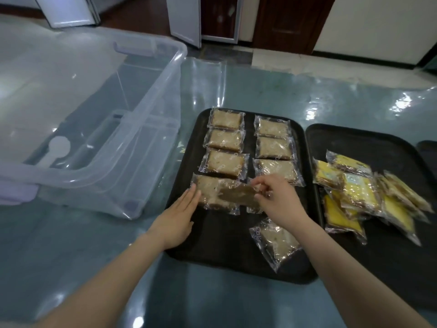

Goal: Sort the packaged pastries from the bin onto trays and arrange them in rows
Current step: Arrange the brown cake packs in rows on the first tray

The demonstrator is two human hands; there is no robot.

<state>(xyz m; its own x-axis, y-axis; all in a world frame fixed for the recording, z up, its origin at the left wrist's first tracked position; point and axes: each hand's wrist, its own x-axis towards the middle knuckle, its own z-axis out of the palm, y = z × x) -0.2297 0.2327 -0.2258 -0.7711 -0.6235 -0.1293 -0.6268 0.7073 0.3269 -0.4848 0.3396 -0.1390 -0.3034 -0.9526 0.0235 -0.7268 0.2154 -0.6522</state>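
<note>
Both bare forearms reached forward; the left hand (pixel 180 215) lay flat with straight fingers (pixel 192 195), the right hand (pixel 275 201) pinched.

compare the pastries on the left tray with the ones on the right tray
The brown pastries on the left tray lie flat, mostly in two rows; the yellow pastries on the right tray sit in an overlapping, unsorted heap. Both kinds are in clear wrappers on black trays.
</note>
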